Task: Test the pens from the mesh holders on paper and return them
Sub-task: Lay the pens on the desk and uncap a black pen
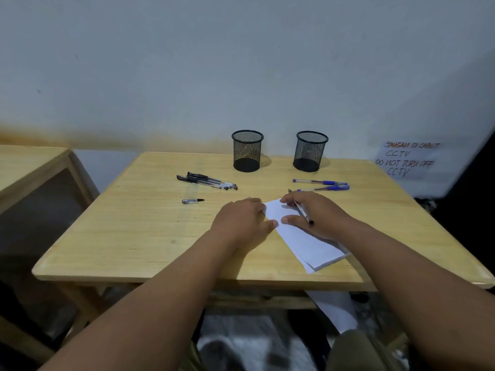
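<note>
Two black mesh holders, the left one (247, 151) and the right one (310, 151), stand empty at the back of the wooden table (150, 231). Several black pens (207, 181) lie in a bunch left of centre. A loose pen cap (192, 201) lies below them. Two blue pens (322, 184) lie at the right. My right hand (316, 214) grips a black pen (304, 213) over the folded white paper (308, 245). My left hand (245, 219) rests flat on the table, fingertips at the paper's left edge.
A second wooden table (32, 167) stands at the left. A handwritten CCTV notice (407, 159) hangs on the wall at the right. Another white sheet (334, 309) hangs below the table's front edge.
</note>
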